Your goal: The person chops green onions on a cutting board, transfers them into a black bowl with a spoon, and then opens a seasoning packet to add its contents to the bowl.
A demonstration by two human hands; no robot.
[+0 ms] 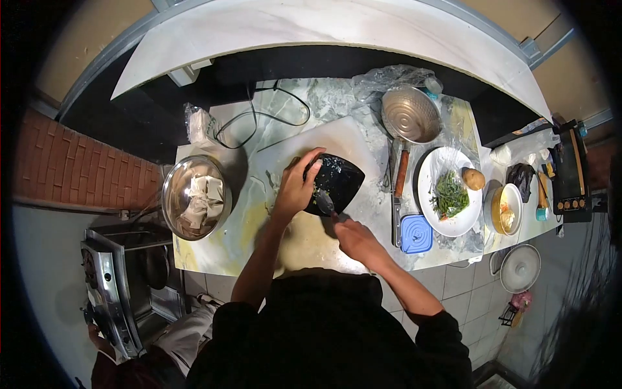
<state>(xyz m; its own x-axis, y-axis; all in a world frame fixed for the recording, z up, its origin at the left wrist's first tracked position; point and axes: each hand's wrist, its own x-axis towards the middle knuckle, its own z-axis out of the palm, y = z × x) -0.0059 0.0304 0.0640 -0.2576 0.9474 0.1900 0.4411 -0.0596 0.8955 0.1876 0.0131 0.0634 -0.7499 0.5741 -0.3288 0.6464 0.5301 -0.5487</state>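
Note:
A black square bowl [345, 180] is tilted over the white cutting board [278, 155], with bits of green and pale food inside. My left hand [298, 186] is closed on the bowl's left rim, the thumb at its edge. In my right hand [356, 240] is a spoon [324, 201], whose head rests in the lower left part of the bowl. Green scraps lie on the board just left of my left hand.
To the left is a steel bowl [166, 194] with pale wrapped pieces. Rightward are a saucepan [411, 115], a knife [396, 223], a blue lid [416, 233] and a white plate [426, 207] of greens. A person's hand [100, 340] is near the stove at lower left.

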